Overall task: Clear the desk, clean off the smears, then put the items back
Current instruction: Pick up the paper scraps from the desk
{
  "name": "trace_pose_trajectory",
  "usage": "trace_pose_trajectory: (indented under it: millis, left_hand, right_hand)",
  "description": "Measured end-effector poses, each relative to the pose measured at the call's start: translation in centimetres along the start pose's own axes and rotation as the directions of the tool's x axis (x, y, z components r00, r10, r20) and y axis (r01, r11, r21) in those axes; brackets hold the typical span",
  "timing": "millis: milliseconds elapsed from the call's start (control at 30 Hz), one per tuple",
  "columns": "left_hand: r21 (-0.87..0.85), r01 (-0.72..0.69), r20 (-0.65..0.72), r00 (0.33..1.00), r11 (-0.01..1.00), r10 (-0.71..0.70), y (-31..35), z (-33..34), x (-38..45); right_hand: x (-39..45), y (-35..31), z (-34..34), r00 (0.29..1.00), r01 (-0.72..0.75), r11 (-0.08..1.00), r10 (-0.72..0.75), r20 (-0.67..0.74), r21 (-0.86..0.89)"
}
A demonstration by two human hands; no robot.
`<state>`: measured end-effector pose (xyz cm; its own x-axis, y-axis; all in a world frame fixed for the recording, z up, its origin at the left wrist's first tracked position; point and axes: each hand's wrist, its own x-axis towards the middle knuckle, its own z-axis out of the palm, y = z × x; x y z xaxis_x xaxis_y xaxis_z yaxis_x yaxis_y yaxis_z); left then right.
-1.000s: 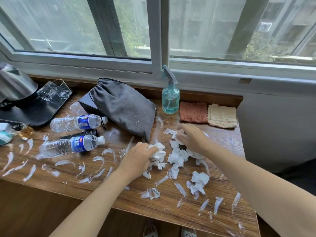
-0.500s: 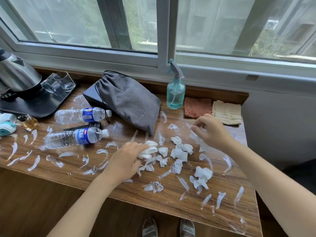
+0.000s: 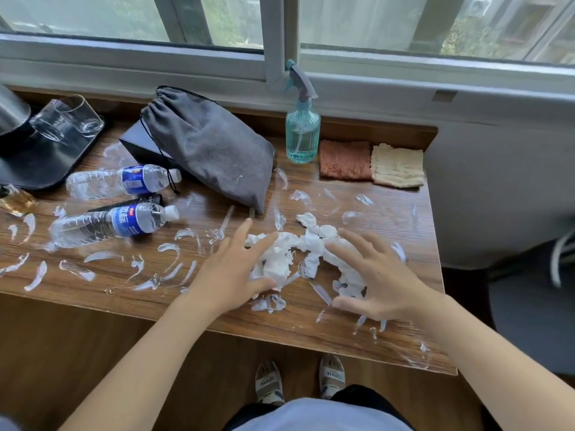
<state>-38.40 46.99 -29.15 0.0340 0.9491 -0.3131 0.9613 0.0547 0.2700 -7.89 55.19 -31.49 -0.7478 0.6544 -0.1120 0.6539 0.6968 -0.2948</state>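
While both hands were apart half a second ago, they now flank the tissue pile from either side. Left hand has let go of the wad it gripped; fingers now straight and spread, tips resting on the pile's left edge. Right hand has come down from pinching a scrap beyond the pile; fingers spread and relaxed, lying over the pile's right part. Scraps sit tighter together than before, bunched on the tabletop. White smears cover the wood left and right of the pile. Left of the pile: two water bottles lying down. Behind-left of the pile: grey pouch. Behind the pile: spray bottle upright, with two folded cloths just to its right.
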Motion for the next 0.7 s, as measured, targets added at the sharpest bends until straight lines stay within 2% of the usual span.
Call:
trace_pose_trajectory:
  millis: [100,233,400,567,700]
  left_hand:
    - [-0.082,-0.025,0.034,0.999,0.996,0.028,0.3,-0.2,0.1]
    - [0.014,-0.022,0.024,0.999,1.000,0.022,1.9,1.0,1.0]
    - [-0.017,0.015,-0.052,0.999,1.000,-0.015,2.0,2.7,1.6]
    - [0.010,-0.043,-0.145,0.989,0.999,0.044,2.2,3.6,1.9]
    - [-0.048,-0.051,-0.190,0.981,0.998,0.041,2.5,3.7,1.9]
  right_hand:
    - [0.1,1.3,-0.1,0.995,0.080,0.989,-0.072,0.074,-0.127]
    - [2.9,2.2,0.5,0.987,0.113,0.972,-0.087,0.132,-0.206]
    - [6.3,1.1,1.1,0.988,0.150,0.973,-0.141,0.061,-0.174]
    - [7.7,0.3,2.5,0.970,0.220,0.961,-0.233,-0.062,-0.169]
    - [8.2,0.5,3.7,0.940,0.295,0.951,-0.307,-0.147,-0.095]
